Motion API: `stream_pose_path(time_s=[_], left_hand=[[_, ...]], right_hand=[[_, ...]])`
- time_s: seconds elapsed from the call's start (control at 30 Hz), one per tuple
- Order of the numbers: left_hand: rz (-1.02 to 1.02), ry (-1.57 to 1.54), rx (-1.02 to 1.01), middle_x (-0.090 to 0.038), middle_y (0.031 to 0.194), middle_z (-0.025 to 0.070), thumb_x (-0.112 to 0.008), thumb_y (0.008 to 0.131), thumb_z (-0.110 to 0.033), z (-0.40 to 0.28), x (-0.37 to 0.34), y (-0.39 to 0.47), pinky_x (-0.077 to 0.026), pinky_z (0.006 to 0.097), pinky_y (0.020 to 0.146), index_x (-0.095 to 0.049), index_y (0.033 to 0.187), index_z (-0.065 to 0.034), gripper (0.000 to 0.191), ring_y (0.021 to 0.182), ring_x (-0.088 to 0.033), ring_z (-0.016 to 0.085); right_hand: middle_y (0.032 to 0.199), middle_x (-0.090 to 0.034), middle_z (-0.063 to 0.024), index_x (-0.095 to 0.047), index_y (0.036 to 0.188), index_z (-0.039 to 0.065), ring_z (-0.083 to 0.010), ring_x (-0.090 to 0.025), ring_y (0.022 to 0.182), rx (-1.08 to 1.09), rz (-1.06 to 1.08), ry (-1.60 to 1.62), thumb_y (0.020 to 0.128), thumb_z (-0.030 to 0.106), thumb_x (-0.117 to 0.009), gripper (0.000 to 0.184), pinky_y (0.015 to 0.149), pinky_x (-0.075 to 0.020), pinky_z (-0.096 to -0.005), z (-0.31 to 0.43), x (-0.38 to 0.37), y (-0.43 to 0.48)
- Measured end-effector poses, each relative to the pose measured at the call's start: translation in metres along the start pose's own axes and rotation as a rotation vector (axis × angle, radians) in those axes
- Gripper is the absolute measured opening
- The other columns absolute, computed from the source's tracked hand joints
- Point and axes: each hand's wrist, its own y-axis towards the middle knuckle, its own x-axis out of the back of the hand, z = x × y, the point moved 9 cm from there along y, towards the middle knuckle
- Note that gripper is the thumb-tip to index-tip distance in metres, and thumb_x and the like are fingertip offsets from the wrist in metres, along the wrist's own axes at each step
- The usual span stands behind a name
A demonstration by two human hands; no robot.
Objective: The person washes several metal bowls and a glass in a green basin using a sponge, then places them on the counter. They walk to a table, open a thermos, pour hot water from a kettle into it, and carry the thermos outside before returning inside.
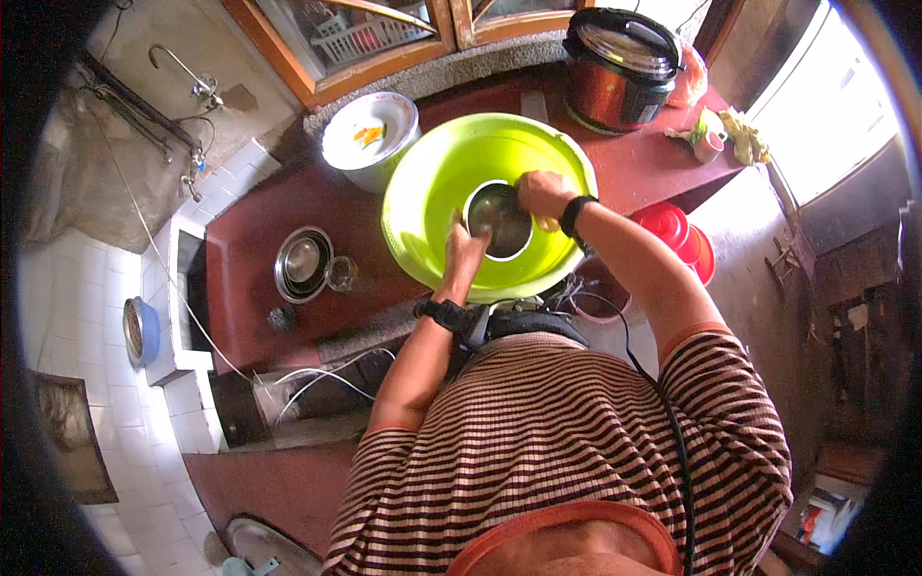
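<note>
A lime-green plastic basin (pixel 490 133) stands on the dark red counter in front of me. Inside it is a round metal pot (pixel 498 225) with a pale rim and a dark interior, its mouth turned up towards me. My left hand (pixel 467 252) grips the pot's left rim, the thumb over the edge and the fingers outside. Curled against the upper right rim is my right hand (pixel 545 196). A small yellowish patch shows below that hand; what it is I cannot tell.
Left of the basin are a white enamel bowl (pixel 349 147), nested steel bowls (pixel 302 263), a clear glass (pixel 341 273) and a dark scourer (pixel 281 318). An electric pressure cooker (pixel 619 75) stands at the back right. Red plastic containers (pixel 666 227) sit beside my right forearm.
</note>
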Motion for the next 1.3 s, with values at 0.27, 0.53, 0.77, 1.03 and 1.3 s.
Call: stream_pose_path(time_s=[0.27, 0.53, 0.77, 1.03, 1.3], left_hand=[[0.056, 0.899, -0.768, -0.045, 0.141, 0.0192, -0.079, 0.074, -0.03, -0.088, -0.021, -0.058, -0.021, 0.0641, 0.113, -0.051, 0.136, -0.0088, 0.071, 0.141, -0.035, 0.035], [0.187, 1.047, -0.757, -0.07, 0.095, 0.008, -0.067, 0.08, -0.014, -0.073, -0.036, -0.043, -0.015, 0.0668, 0.115, -0.074, 0.085, -0.0142, 0.008, 0.125, -0.055, 0.023], [0.297, -0.288, -0.029, -0.073, 0.096, 0.0031, -0.071, 0.086, -0.013, -0.015, -0.019, -0.018, -0.05, 0.0266, 0.082, -0.073, 0.11, -0.002, 0.027, 0.086, -0.065, 0.014], [0.213, -0.299, 0.118, -0.071, 0.105, 0.005, -0.063, 0.092, -0.008, -0.007, -0.004, -0.01, -0.053, 0.0312, 0.083, -0.068, 0.113, 0.0022, 0.024, 0.098, -0.064, 0.014], [0.378, -0.553, -0.016, -0.073, 0.099, 0.0026, -0.068, 0.083, -0.003, -0.039, -0.028, -0.028, -0.051, 0.0275, 0.081, -0.072, 0.109, -0.0025, 0.027, 0.086, -0.065, 0.011]], right_hand=[[0.095, -0.073, -0.0192, -0.076, 0.091, 0.005, -0.0333, -0.072, 0.093, -0.094, 0.032, -0.031, 0.085, 0.022, -0.053, 0.029, 0.08, -0.0549, -0.0437, -0.022, 0.057, -0.011], [0.088, -0.071, -0.0153, -0.073, 0.092, 0.007, -0.0287, -0.07, 0.082, 0.169, 0.004, 0.105, 0.084, 0.022, -0.058, 0.023, 0.072, -0.0537, -0.0399, -0.008, 0.052, -0.004], [0.112, -0.068, -0.0053, -0.054, 0.139, 0.009, -0.0133, -0.064, 0.1, 0.051, -0.099, 1.322, 0.08, 0.005, -0.073, 0.063, 0.088, -0.0533, -0.0291, -0.054, 0.037, 0.002], [0.135, -0.057, -0.0045, -0.056, 0.138, 0.016, -0.0248, -0.059, 0.109, 0.782, -0.543, 0.133, 0.089, 0.025, -0.062, 0.05, 0.092, -0.0504, -0.0409, 0.095, 0.066, -0.083], [0.115, -0.071, -0.0091, -0.069, 0.112, -0.001, -0.0218, -0.066, 0.107, 0.073, -0.143, 0.988, 0.093, 0.005, -0.042, 0.033, 0.096, -0.0508, -0.0357, 0.005, 0.046, -0.015]])
